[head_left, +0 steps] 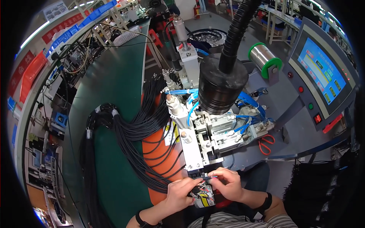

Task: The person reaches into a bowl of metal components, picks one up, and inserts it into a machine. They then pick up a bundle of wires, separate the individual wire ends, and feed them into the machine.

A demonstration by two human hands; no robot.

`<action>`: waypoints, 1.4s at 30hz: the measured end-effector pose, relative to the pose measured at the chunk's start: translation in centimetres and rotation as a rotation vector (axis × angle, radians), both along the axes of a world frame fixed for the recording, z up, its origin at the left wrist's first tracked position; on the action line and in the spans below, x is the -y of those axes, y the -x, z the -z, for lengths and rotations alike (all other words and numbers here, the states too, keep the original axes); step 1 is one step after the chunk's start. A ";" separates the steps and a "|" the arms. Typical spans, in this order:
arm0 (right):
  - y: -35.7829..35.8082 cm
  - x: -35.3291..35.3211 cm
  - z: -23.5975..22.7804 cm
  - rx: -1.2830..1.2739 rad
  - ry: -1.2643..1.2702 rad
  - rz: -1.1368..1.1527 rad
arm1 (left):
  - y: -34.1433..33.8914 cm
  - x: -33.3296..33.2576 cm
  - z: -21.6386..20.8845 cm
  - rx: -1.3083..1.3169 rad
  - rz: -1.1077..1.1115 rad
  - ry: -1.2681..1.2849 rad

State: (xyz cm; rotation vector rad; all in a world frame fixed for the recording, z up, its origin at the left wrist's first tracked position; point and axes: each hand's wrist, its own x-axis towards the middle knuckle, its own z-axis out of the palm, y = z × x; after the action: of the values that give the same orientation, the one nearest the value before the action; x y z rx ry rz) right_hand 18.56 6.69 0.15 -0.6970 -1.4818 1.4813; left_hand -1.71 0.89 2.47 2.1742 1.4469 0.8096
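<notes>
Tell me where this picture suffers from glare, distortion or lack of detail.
Head view, glare: the metal plate is washed out nearly white. Head view, distortion: the left edge of the green worktop bows, and the corners go black. Head view, detail: the left hand and right hand look fairly sharp, but the dark piece between them is too small to identify.

Striped top (232, 220) and two black wristbands (266, 202)
</notes>
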 end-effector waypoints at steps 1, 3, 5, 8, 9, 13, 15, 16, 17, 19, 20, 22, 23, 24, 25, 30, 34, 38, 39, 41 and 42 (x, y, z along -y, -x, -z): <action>-0.1 -0.1 -0.1 0.050 -0.050 0.019 | 0.0 -0.4 0.2 0.068 0.015 0.004; -0.1 -0.2 -0.2 0.101 -0.102 0.036 | -0.1 -1.0 0.3 0.204 0.047 0.012; -0.2 -0.2 0.0 -0.051 0.223 -0.086 | -0.3 -0.9 -0.1 0.103 0.045 -0.065; -0.6 -1.1 0.3 -0.178 0.507 -0.198 | -0.8 -0.6 -0.6 -0.100 0.042 -0.215; -0.7 -1.6 0.3 -0.229 0.628 -0.250 | -0.9 -0.4 -0.5 -0.132 0.048 -0.227; -0.5 -1.1 -0.7 -0.065 0.407 -0.167 | -1.3 -0.2 -0.5 -0.177 0.053 -0.212; -0.4 -0.8 -0.7 0.043 0.236 -0.100 | -1.6 -0.4 -0.8 -0.134 0.040 -0.142; -0.4 -0.8 -0.5 0.042 0.224 -0.112 | -1.6 -0.5 -1.0 -0.133 0.040 -0.140; -0.3 -0.7 -0.5 0.041 0.214 -0.123 | -1.7 -0.6 -1.0 -0.117 0.031 -0.121; -0.4 -0.5 -0.4 0.044 0.212 -0.136 | -1.8 -0.8 -1.1 -0.081 0.013 -0.077; -0.5 -0.4 -0.2 -0.056 0.368 -0.205 | -1.9 -0.8 -1.1 -0.077 0.012 -0.069; -0.7 -0.4 0.1 -0.259 0.683 -0.337 | -1.9 -0.9 -0.8 0.006 -0.015 -0.117; -0.4 -0.2 0.0 -0.256 0.697 -0.334 | -1.8 -0.9 -0.6 0.048 -0.029 -0.139; 0.1 0.2 -0.3 -0.109 0.332 -0.193 | -1.9 -1.0 -0.6 0.055 -0.025 -0.118; 0.6 0.5 -0.6 0.041 -0.035 -0.057 | -1.9 -1.2 -0.5 0.064 -0.035 -0.151; 0.3 0.3 0.6 0.429 -0.701 0.096 | -2.0 -1.6 -0.4 0.055 -0.051 -0.229; -0.3 0.2 -0.1 0.223 -0.361 0.000 | -2.0 -1.3 -0.3 0.025 -0.045 -0.214; 0.3 0.6 0.3 0.467 -0.778 0.114 | -1.9 -1.1 -0.3 0.025 -0.055 -0.184; 0.3 0.5 0.4 0.467 -0.775 0.113 | -1.8 -1.1 -0.3 0.029 -0.063 -0.176; -0.1 0.2 0.6 0.243 -0.408 0.009 | -2.0 -1.2 -0.4 0.024 -0.053 -0.177; -0.3 0.0 0.8 0.131 -0.225 -0.042 | -2.1 -1.2 -0.4 0.018 -0.045 -0.180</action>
State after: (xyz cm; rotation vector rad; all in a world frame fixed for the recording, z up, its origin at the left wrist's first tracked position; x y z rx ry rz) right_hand 18.88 6.68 -0.62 -0.6386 -1.7414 1.2938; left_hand 0.36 2.13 2.90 2.2645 1.4689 1.0081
